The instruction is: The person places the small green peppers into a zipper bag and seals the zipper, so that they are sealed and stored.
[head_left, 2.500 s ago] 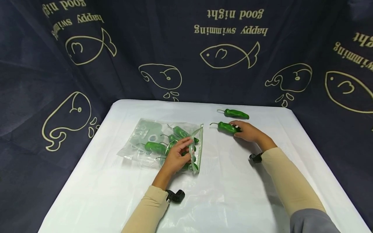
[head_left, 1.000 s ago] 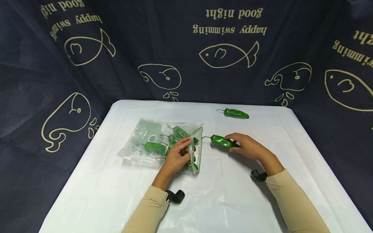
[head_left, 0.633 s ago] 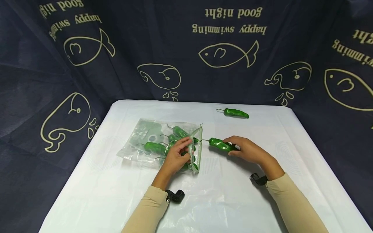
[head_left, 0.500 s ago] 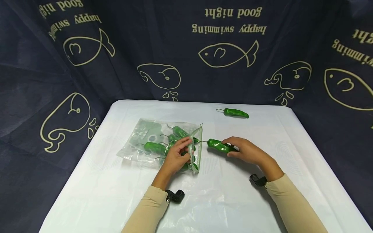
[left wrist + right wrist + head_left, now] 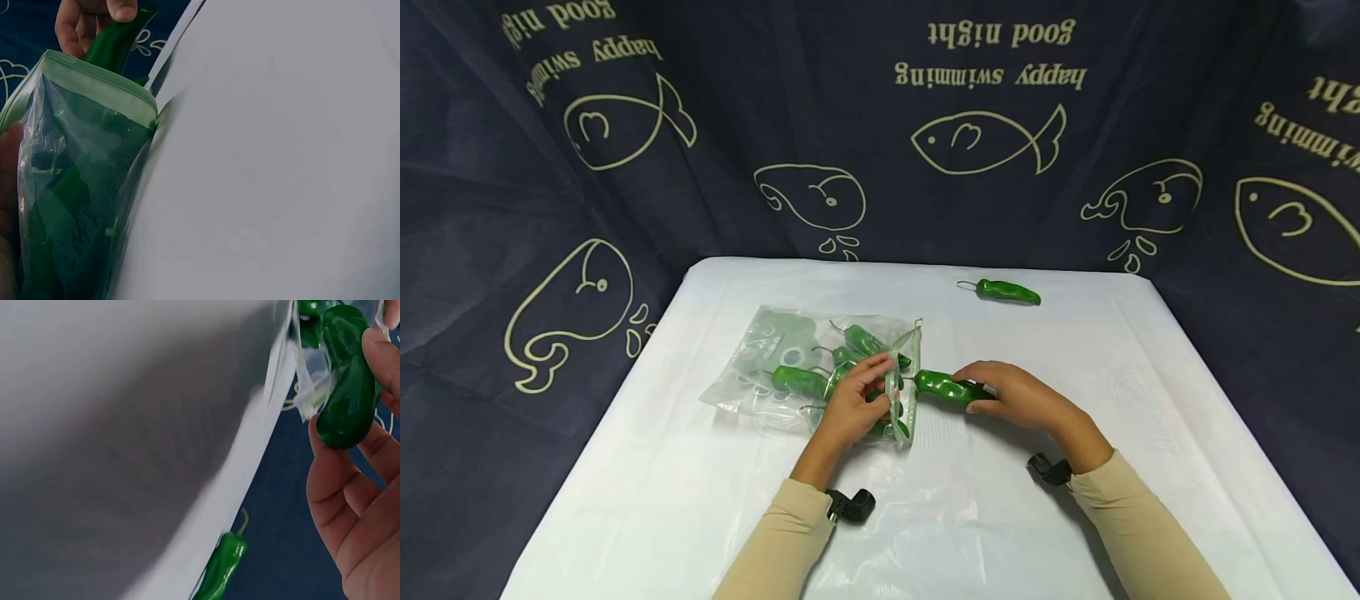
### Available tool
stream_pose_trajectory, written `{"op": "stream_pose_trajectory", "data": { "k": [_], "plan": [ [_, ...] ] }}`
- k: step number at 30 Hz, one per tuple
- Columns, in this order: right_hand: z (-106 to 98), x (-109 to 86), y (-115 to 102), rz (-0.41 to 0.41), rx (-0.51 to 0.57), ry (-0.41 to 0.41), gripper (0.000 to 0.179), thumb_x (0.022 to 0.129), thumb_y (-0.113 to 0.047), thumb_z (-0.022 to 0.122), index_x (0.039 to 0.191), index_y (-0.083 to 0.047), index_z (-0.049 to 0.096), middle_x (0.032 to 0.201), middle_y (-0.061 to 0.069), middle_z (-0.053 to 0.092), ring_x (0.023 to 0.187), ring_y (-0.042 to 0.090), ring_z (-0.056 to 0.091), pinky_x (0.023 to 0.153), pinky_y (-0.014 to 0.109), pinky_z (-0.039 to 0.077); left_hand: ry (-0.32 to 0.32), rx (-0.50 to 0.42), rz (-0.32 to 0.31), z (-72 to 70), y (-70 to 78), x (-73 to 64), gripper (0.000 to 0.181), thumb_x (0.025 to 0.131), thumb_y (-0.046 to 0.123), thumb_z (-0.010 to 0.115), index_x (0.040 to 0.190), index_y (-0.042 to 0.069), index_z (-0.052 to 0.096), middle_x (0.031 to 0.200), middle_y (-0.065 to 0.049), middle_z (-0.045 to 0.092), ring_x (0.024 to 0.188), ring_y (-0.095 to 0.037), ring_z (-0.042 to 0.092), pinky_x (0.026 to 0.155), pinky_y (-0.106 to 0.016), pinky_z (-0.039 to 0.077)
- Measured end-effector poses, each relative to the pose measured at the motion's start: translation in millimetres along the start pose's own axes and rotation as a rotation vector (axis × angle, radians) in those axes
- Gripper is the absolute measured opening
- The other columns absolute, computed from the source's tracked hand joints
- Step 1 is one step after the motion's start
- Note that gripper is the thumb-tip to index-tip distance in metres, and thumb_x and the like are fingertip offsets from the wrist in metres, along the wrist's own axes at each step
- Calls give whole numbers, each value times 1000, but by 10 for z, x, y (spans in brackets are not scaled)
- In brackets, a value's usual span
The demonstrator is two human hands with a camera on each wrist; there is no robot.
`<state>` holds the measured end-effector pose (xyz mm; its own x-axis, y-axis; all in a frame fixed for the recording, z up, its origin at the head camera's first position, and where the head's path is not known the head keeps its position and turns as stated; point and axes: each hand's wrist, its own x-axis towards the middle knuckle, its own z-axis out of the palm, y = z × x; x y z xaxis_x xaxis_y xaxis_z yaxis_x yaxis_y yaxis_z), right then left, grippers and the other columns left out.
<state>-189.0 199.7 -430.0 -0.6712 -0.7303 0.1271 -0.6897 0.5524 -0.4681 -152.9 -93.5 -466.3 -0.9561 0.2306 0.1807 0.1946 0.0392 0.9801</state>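
Observation:
In the head view, my left hand (image 5: 853, 404) pinches the mouth edge of a clear zip bag (image 5: 752, 387) that lies on the white table with several green peppers (image 5: 799, 380) inside. My right hand (image 5: 1018, 396) grips another green pepper (image 5: 940, 385) by its tip end, and its stem points into the bag's mouth. The right wrist view shows that pepper (image 5: 347, 381) between thumb and fingers, against the bag's opening. From the left wrist, the bag's green zip strip (image 5: 103, 90) stands parted, and the held pepper (image 5: 115, 47) is at the mouth.
One more green pepper (image 5: 1006, 291) lies at the back of the white table (image 5: 820, 542), right of the bag. Behind the table hangs a dark blue cloth (image 5: 880, 208) printed with fish and lettering. Wrist cameras (image 5: 853, 506) sit on both wrists.
My right hand has taken hold of the nearer loose pepper and carried it left and towards me, up to the bag's mouth. The left hand stays on the bag.

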Motion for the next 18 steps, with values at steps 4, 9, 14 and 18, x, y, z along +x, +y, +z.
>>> {"op": "stream_pose_trajectory", "data": {
  "k": [4, 9, 14, 18],
  "plan": [
    [58, 31, -22, -9, -21, -24, 46, 87, -22, 77, 130, -12, 64, 127, 2, 63, 117, 22, 58, 97, 45, 49, -25, 19, 3, 0, 187, -45, 55, 85, -16, 55, 139, -11, 49, 152, -19, 39, 96, -25, 48, 59, -19, 52],
    [106, 49, -29, -17, -38, -24, 46, 87, -22, 78, 130, -11, 64, 127, 3, 64, 116, 23, 58, 97, 45, 49, -26, 28, 17, 8, 329, -88, 54, 85, -15, 56, 138, -13, 50, 150, -21, 40, 96, -26, 49, 59, -19, 51],
    [125, 82, -59, -12, -70, -36, 47, 87, -23, 78, 129, -10, 64, 127, 4, 64, 116, 23, 59, 97, 44, 50, -20, 22, 7, 9, 323, -88, 53, 85, -14, 57, 138, -12, 51, 150, -19, 41, 96, -26, 50, 61, -23, 56],
    [146, 118, -85, -6, -73, -53, 46, 87, -22, 78, 130, -10, 64, 127, 4, 64, 116, 22, 59, 96, 43, 50, -12, 8, -5, 12, 309, -85, 55, 84, -15, 56, 138, -12, 50, 151, -18, 41, 97, -26, 50, 61, -25, 58]
  ]
}}
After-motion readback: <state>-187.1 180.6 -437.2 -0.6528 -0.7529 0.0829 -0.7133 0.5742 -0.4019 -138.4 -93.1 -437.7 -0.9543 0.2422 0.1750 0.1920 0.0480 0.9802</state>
